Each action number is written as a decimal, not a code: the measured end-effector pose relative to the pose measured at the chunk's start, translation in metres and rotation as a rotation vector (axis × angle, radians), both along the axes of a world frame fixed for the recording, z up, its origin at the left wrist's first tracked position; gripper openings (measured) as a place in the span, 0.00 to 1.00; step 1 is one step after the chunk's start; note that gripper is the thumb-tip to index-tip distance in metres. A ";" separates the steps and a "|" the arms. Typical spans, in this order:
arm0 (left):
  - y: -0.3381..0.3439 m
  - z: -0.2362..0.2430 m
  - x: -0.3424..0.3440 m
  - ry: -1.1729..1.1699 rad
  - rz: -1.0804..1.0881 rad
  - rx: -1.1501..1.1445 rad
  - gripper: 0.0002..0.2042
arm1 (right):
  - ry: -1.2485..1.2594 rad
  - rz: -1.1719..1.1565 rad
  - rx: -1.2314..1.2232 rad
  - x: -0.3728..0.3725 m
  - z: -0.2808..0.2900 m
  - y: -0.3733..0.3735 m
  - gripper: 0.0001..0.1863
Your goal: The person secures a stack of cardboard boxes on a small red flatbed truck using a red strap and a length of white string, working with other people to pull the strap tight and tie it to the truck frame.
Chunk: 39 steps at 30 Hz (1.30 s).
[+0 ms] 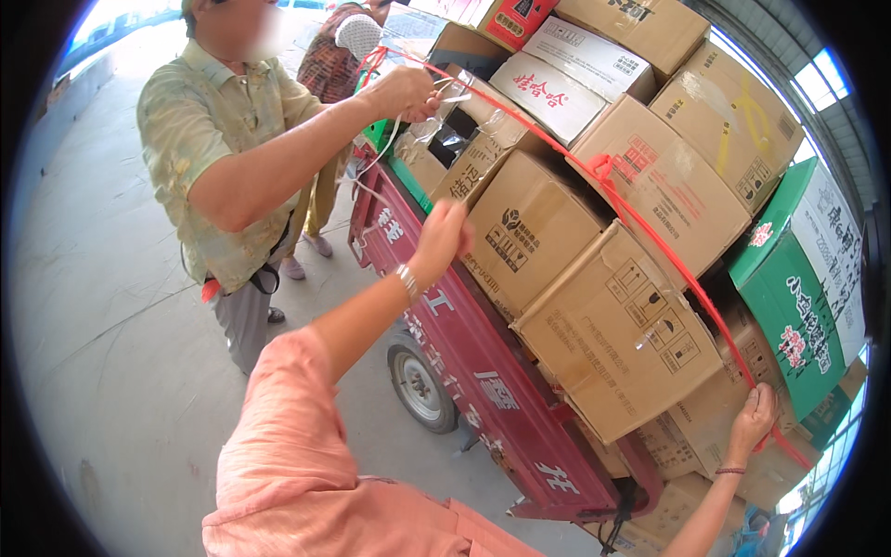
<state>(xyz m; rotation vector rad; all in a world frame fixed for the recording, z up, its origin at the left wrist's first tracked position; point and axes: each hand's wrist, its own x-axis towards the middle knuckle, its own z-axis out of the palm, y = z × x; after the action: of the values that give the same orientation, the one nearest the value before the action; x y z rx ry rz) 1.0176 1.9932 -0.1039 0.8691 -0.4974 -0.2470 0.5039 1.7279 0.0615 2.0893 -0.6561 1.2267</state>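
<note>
My right hand (756,415) is closed around a red strap (677,260) low on the load's right side. The strap runs taut across the stacked cardboard boxes, with a knot near its middle. My left hand (444,239) is raised beside a brown carton (529,232) at the cart's side, its fingers curled. What it holds, if anything, is hidden. Under my right arm's side of the load, a large brown carton (617,334) juts out. Across from me, another person's hands (404,96) hold white string (455,90) near the strap's far end.
The boxes are piled high on a dark red cargo tricycle bed (483,371) with a wheel (420,385) beneath. A green and white box (798,288) leans at the right. One person (232,148) stands at the left, another (329,56) behind, on the concrete floor (102,306).
</note>
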 end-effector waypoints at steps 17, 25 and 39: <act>0.359 -0.460 -0.262 1.151 0.328 0.962 0.10 | 0.011 0.010 -0.116 0.016 0.002 0.037 0.02; 0.355 -0.481 -0.249 1.314 0.306 0.763 0.20 | -0.055 0.028 -0.203 0.016 0.005 0.036 0.04; 0.268 -0.412 -0.278 0.996 0.192 1.024 0.11 | -0.075 0.059 -0.252 0.021 0.003 0.026 0.04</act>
<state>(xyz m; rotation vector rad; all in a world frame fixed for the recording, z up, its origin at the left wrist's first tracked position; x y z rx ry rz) 0.7400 2.2608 -0.5160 1.6079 0.7253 -0.7326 0.5245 1.7541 0.0647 1.8728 -0.4492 1.3516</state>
